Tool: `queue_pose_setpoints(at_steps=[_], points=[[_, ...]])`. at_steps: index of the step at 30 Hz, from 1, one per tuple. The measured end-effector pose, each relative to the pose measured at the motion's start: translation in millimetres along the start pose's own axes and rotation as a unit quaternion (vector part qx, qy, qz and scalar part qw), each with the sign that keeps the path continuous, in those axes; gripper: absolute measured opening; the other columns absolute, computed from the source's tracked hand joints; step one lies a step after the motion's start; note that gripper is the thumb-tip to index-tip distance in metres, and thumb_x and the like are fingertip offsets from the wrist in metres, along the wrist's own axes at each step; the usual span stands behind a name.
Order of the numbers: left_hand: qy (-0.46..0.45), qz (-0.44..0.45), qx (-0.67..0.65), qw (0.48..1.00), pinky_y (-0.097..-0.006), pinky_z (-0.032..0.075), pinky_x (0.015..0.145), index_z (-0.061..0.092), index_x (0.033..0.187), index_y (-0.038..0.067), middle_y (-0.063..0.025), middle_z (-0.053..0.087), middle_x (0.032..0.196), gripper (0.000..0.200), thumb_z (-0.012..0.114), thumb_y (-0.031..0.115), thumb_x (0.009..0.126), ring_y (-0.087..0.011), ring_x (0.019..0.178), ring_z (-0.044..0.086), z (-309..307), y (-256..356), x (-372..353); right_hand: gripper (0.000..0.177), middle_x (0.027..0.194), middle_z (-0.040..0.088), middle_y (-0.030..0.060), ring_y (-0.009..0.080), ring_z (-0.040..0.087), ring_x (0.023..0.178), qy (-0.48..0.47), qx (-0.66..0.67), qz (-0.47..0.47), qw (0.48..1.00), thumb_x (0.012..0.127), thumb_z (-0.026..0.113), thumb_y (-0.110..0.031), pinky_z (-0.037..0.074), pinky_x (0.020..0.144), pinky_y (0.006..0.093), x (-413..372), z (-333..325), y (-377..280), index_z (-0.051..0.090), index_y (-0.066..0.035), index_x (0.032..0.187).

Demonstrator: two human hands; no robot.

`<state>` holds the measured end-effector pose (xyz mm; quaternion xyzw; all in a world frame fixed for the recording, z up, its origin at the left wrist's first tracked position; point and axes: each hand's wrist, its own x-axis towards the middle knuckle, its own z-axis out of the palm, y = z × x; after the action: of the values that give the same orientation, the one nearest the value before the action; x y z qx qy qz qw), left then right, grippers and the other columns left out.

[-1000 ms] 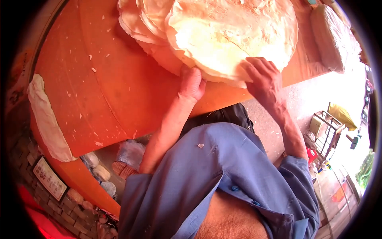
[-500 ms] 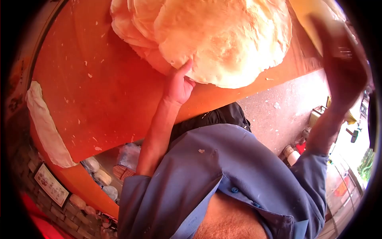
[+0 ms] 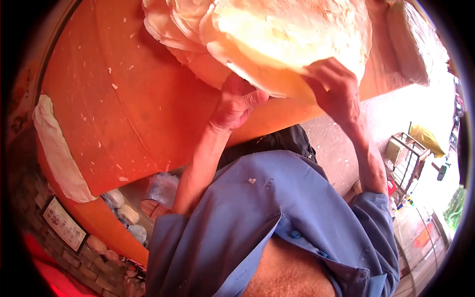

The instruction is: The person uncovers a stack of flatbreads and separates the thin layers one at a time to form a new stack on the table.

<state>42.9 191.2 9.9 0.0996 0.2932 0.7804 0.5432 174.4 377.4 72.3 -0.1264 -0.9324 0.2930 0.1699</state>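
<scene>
Head | right hand [image 3: 335, 91]: pinching pale sheet [image 3: 292, 39] | left hand [image 3: 233, 105]: at edge, grip unclear

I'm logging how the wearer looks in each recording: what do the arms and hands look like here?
The left hand and right hand are bare, with no gloves or watch visible. The forearms are bare too, up to loose blue sleeves ending near the elbows. They belong to a blue shirt with blue buttons.
</scene>
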Motion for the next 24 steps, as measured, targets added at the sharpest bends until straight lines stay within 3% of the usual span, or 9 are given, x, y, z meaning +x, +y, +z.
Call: queue_pose_setpoints(at_steps=[14,19,24], points=[[-0.011,0.001,0.019,1.000,-0.0345,0.044,0.105,0.043,0.137,0.003,-0.0076,0.055,0.131,0.066,0.072,-0.006,0.079,-0.0203,0.123,0.052,7,13,11,0.014,0.084,0.068,0.0111,0.0274,0.065,0.079,0.025,0.026,-0.006,0.999,0.078,0.076,-0.006,0.054,0.067,0.0349,2,8,-12,0.072,-0.002,0.091],[0.004,0.004,0.000,1.000,-0.0337,0.045,0.104,0.044,0.137,0.003,-0.0077,0.056,0.130,0.065,0.073,-0.005,0.079,-0.0199,0.122,0.052,1,6,12,0.031,0.090,0.068,0.0111,0.0265,0.066,0.084,0.005,0.051,0.000,0.999,0.071,0.084,-0.022,0.054,0.074,0.0349,9,0,-15,0.073,-0.004,0.095],[-0.006,0.029,0.007,1.000,-0.0340,0.045,0.105,0.043,0.138,0.003,-0.0075,0.056,0.130,0.068,0.075,-0.005,0.078,-0.0199,0.122,0.053,8,9,18,0.039,0.094,0.068,0.0122,0.0262,0.067,0.087,0.008,0.051,0.000,0.999,0.069,0.087,-0.027,0.055,0.076,0.0340,8,-1,-13,0.072,-0.004,0.098]])
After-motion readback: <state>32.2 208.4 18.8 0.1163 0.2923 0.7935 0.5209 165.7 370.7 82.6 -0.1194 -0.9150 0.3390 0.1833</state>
